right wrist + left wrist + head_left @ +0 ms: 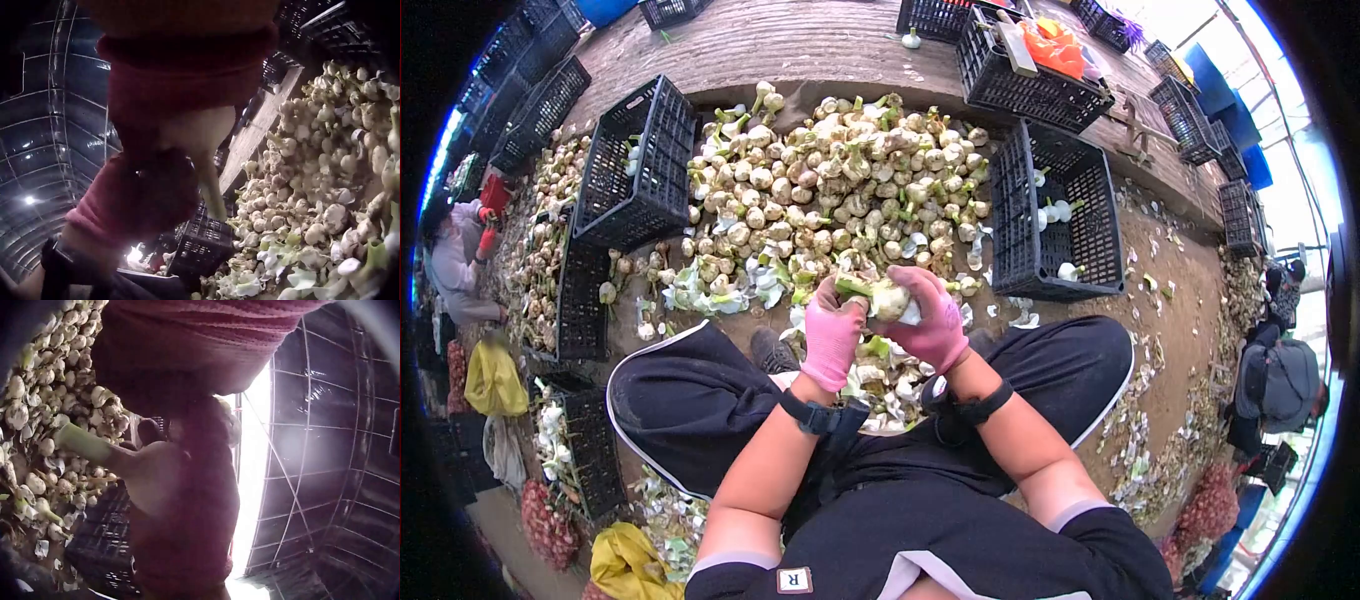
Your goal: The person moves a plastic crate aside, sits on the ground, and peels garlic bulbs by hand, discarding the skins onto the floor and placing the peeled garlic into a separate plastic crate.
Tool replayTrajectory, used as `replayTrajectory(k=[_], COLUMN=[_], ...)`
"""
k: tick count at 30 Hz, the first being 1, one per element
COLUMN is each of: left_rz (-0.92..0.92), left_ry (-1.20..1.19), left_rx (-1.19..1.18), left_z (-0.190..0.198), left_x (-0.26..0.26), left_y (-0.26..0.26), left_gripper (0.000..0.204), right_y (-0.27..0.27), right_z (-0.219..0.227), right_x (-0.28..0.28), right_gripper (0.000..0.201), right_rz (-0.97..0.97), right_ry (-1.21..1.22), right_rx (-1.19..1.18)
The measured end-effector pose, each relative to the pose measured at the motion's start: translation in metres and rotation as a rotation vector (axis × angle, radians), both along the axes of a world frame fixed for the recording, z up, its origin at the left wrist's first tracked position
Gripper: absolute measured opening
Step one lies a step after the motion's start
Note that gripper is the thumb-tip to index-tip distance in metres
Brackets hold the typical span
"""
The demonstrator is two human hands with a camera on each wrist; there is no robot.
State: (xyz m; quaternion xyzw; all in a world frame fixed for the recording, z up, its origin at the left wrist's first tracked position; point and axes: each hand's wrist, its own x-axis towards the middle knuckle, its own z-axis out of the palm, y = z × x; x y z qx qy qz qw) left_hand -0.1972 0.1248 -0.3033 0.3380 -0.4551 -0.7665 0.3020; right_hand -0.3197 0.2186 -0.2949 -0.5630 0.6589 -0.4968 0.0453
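A pale garlic bulb (pixel 889 303) with a short green stem (pixel 855 287) is held between both pink-gloved hands, above the person's crossed legs. The left hand (pixel 834 337) has its fingers and thumb curled at the stem side. From the other side the right hand (pixel 931 322) grips the bulb, fingers wrapped over it. In the left wrist view, the bulb's smooth white side (pixel 156 478) shows with the stem pointing toward the pile. The right wrist view shows the stem (pixel 212 194) hanging below the dark gloves, which hide much of the bulb.
A large heap of garlic bulbs (pixel 840 180) lies just ahead, with peeled skins (pixel 720 287) along its near edge. Black crates stand left (pixel 640 165) and right (pixel 1055 210) of it; the right one holds a few white bulbs. Another person (pixel 465 250) sits far left.
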Motion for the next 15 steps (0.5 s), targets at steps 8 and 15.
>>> replayTrajectory(k=[8, 15], left_rz=[0.083, -0.229], left_ry=[0.097, -0.31], left_rx=[-0.055, -1.092], left_z=[-0.009, 0.013], left_x=[-0.001, 0.003], left_y=[0.002, 0.001], left_gripper=[0.027, 0.027], right_y=[0.002, 0.001], right_z=[-0.002, -0.022], right_x=[-0.005, -0.012], right_gripper=[0.061, 0.053], right_rz=[0.365, 0.178], right_ry=[-1.378, -1.22], right_rx=[0.178, 0.416])
